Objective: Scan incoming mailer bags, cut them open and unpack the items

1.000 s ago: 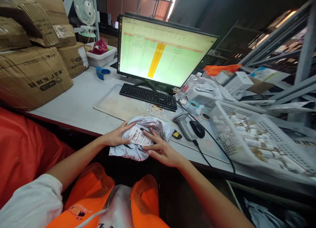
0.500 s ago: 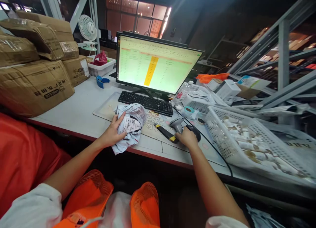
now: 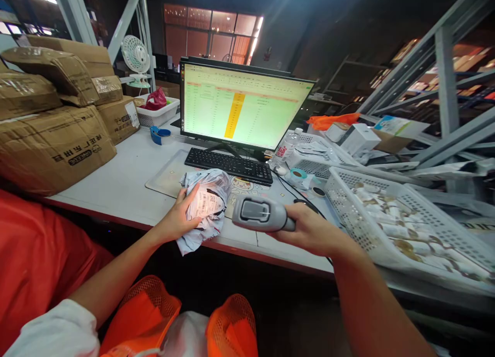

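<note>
My left hand [image 3: 181, 216] grips a crumpled white plastic mailing parcel [image 3: 211, 225] at the table's front edge, with its printed label facing up. A reddish light falls on that label. In my right hand [image 3: 307, 228] is a grey barcode scanner [image 3: 257, 214], raised above the desk mat with its head turned left toward the parcel. My fingers are wrapped round the scanner's handle. Behind the parcel lies a black keyboard [image 3: 228, 164], below a monitor [image 3: 247, 107] showing a spreadsheet.
White plastic baskets [image 3: 348, 218] with small wrapped items stand at the right. Cardboard boxes [image 3: 58, 146] are stacked at the left. A blue tape dispenser [image 3: 159, 135], a tape roll [image 3: 297, 174] and a water bottle [image 3: 288, 143] are on the table [image 3: 127, 166].
My right hand has lifted the barcode scanner off the desk mat and brought it left, nearer the parcel. My left hand still holds the parcel, and its label is now lit reddish.
</note>
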A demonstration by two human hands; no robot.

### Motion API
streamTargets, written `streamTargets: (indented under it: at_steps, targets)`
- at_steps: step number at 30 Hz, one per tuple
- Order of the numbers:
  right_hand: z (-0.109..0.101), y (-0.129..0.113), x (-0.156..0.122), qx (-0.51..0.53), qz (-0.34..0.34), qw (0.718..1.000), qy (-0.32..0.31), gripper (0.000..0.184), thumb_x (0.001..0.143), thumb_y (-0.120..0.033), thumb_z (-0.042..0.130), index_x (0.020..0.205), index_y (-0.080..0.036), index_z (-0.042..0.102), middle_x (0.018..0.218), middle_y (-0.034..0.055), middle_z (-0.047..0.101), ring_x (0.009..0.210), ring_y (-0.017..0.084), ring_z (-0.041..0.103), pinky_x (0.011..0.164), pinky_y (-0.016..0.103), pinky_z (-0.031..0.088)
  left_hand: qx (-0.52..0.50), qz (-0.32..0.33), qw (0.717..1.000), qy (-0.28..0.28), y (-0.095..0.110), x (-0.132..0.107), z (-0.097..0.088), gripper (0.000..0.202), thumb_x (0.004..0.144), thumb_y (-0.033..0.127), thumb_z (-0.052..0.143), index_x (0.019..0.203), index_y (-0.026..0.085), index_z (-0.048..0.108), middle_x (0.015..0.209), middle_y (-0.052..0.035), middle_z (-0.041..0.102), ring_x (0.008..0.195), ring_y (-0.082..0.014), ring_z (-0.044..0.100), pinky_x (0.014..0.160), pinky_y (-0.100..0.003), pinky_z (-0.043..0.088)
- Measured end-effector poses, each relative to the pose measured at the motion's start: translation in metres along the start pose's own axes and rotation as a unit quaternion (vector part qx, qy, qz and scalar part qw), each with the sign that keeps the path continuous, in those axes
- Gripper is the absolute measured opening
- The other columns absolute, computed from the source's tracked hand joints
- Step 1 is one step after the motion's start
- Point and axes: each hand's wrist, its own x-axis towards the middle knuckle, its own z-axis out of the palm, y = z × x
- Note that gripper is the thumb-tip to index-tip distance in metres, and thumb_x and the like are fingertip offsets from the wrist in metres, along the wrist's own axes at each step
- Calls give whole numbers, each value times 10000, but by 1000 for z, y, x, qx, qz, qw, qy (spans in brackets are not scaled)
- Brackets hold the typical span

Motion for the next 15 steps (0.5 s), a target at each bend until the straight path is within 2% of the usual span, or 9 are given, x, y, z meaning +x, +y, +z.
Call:
streamTargets:
  at_steps: [3,6,8,11,13,15]
  targets:
    - [4,-13,5,-8,-15,1000,-26,180,802,-304,651,905,-194,750,776,-17,706,693,158,618,629,232,499,-5,5,1000,-7,-1,1,2,935,861,300,677,1646,280,171,1572,-130,242,1534,-354,247,1254,-496,249]
    - [4,0,15,-15,1,1000,11,209,814,-341,655,924,-190,749,780,-7,710,696,169,624,624,245,507,-1,7,1000,-3,-9,0,2,937,864,305,685,1645,302,167,1593,-126,217,1548,-359,214,1252,-505,250]
    - [2,18,21,-19,26,998,55,240,823,-390,655,927,-195,750,784,1,713,701,180,635,621,259,514,2,2,1000,0,-17,-1,0,950,860,307,694,1645,317,160,1609,-124,204,1552,-360,205,1250,-513,250]
    - [-2,52,28,-25,100,990,98,322,840,-461,633,985,-199,753,759,3,700,635,179,627,578,269,502,11,-17,1000,-5,-31,-3,-6,965,857,332,702,1647,313,148,1623,-137,205,1546,-366,225,1239,-533,265]
    - [-3,80,32,-36,161,980,114,380,854,-495,609,1046,-196,742,738,6,691,583,182,614,542,279,483,28,-25,999,-9,-39,-4,-11,967,847,351,715,1645,306,170,1618,-147,234,1533,-378,257,1224,-544,294]
    - [-3,112,35,-76,212,965,137,392,870,-503,588,1041,-180,729,773,36,707,629,210,646,562,298,482,47,-21,999,-12,-46,-5,-17,951,839,377,729,1636,317,214,1600,-143,287,1498,-377,333,1203,-534,340]
